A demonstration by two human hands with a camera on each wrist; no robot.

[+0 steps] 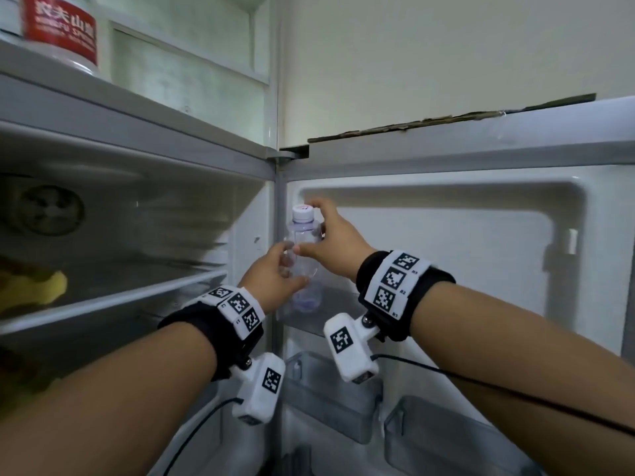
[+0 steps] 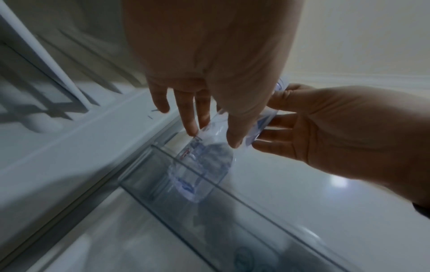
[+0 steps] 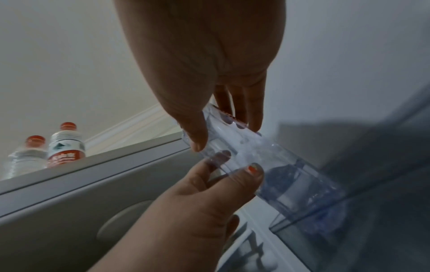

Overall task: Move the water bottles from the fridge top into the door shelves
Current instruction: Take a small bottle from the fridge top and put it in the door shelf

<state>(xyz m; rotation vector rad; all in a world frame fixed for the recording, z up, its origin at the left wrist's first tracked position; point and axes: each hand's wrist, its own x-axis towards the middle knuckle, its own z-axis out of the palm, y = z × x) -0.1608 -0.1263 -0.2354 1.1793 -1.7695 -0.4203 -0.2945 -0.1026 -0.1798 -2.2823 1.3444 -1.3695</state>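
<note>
Both hands pinch one clear, ribbed plastic bottle [image 1: 303,255] with a white cap, its base inside the door's smoky see-through shelf [image 2: 149,185]: left hand [image 1: 275,280] low, right hand [image 1: 330,238] near the neck. Two red-capped bottles [image 3: 44,149] stand on the fridge top, above that shelf.

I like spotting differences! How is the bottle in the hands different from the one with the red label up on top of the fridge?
The clear bottle has a white cap; the red-label bottle has a red cap. The clear bottle's wrap is see-through with purplish print; the red-label bottle wears a red and white band. The left hand and right hand hold the clear bottle at the top door shelf; the red-label bottle stands untouched. Both stand upright.
</note>
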